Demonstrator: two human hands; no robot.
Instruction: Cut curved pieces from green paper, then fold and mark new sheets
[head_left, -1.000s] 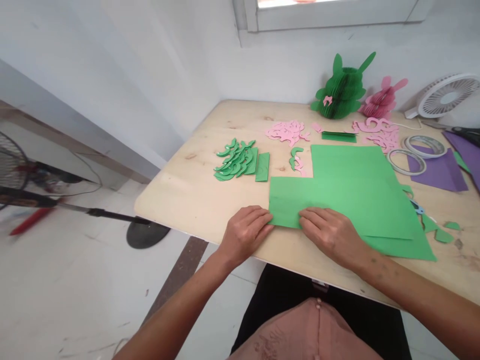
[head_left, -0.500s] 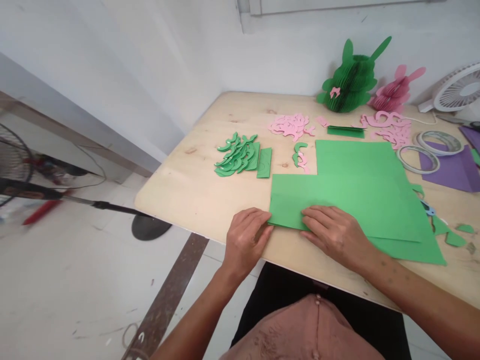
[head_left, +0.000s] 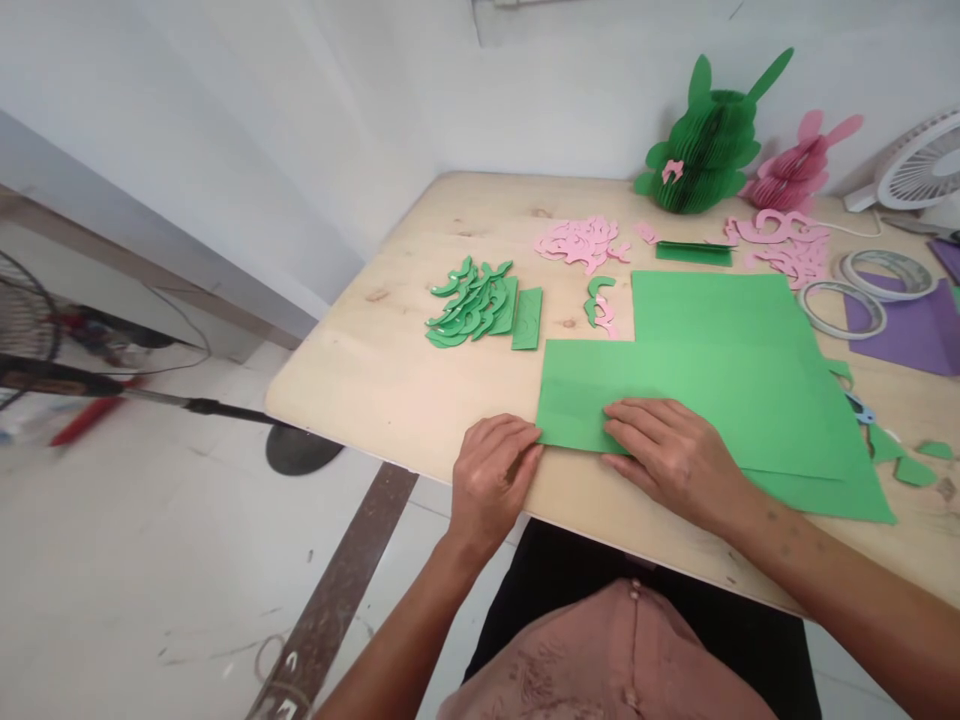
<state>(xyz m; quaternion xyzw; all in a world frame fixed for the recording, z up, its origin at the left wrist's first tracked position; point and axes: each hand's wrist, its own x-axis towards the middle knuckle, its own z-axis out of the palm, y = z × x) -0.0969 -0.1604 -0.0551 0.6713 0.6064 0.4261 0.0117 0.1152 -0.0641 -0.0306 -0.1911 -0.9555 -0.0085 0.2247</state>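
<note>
A large green paper sheet (head_left: 712, 370) lies on the wooden table (head_left: 405, 360), with a folded strip along its near left edge. My right hand (head_left: 671, 455) lies flat on that folded strip, fingers stretched out and pressing down. My left hand (head_left: 491, 480) rests at the sheet's near left corner, fingers curled and touching the paper's edge. A second green sheet (head_left: 832, 495) shows underneath at the right.
A pile of green cut-outs (head_left: 472, 305) and pink cut-outs (head_left: 581, 240) lie further back. Green (head_left: 705, 140) and pink (head_left: 795, 165) honeycomb paper figures stand by the wall. Tape rolls (head_left: 840, 308), purple paper (head_left: 907, 335) and a small fan (head_left: 919, 165) are at the right. A floor fan's stand (head_left: 300, 450) is left.
My left hand has slid slightly nearer along the paper's corner and its fingers have curled more. The right hand stays pressed on the fold. The view has tilted down a little.
</note>
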